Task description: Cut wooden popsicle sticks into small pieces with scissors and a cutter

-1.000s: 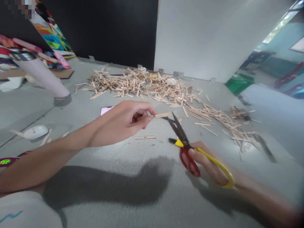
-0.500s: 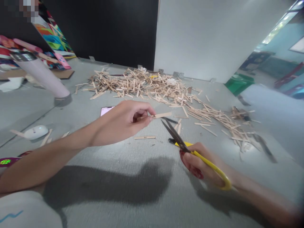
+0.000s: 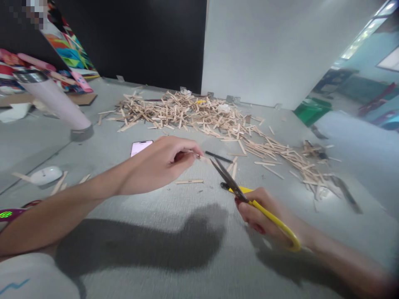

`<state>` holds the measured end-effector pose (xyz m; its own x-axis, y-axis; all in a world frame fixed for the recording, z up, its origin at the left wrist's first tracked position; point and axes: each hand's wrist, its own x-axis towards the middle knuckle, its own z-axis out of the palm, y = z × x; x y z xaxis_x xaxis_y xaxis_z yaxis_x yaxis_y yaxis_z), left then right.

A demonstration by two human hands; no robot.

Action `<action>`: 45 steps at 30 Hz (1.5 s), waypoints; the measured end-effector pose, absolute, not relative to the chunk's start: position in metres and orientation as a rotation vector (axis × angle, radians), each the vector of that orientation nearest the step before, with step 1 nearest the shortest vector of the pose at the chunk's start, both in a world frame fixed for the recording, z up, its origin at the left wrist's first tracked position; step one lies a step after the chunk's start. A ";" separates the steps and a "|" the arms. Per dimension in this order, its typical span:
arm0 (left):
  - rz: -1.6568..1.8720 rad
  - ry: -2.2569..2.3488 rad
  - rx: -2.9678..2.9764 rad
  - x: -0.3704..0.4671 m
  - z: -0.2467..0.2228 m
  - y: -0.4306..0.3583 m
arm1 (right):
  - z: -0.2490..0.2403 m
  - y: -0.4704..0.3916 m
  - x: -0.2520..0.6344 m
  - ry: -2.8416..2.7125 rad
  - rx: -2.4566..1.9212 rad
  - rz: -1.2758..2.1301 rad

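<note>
My left hand [image 3: 170, 164] is closed, pinching a short flat wooden stick [image 3: 205, 159] between thumb and fingers. The stick's free end points right, toward the blade tips of the scissors [image 3: 229, 178]; I cannot tell whether they touch. My right hand [image 3: 260, 209] is wrapped round the scissors' handles, one yellow and one dark red. Their blades point up and left, slightly apart. A black pen-like rod [image 3: 218, 156] lies just behind the blade tips. Under the left hand another wooden stick [image 3: 189, 181] lies on the grey table [image 3: 149, 253]. A yellow-and-black tool [image 3: 241, 189] is partly hidden behind the scissors.
A wide heap of wooden sticks [image 3: 183, 110] spreads across the back and right of the table. A phone [image 3: 141, 147] lies behind my left wrist. On the left are a white mouse [image 3: 46, 175] and a pale bottle [image 3: 56, 99]. A utility knife-like object [image 3: 347, 194] lies far right.
The stick in my left hand has tilted, its free end dropping toward the scissors. The blades have closed somewhat, and the right hand's grip has tightened.
</note>
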<state>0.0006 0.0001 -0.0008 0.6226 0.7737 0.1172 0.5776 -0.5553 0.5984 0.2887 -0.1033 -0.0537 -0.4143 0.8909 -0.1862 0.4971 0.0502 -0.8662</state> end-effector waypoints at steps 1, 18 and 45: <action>0.502 1.055 2.332 0.001 -0.001 0.000 | -0.053 -0.103 0.288 -1.939 -1.387 1.309; 0.679 0.914 2.157 0.007 0.002 -0.001 | -0.054 -0.103 0.291 -2.029 -1.363 1.354; 0.708 0.887 1.988 0.005 -0.003 -0.016 | -0.067 -0.125 0.301 -1.560 -1.185 1.771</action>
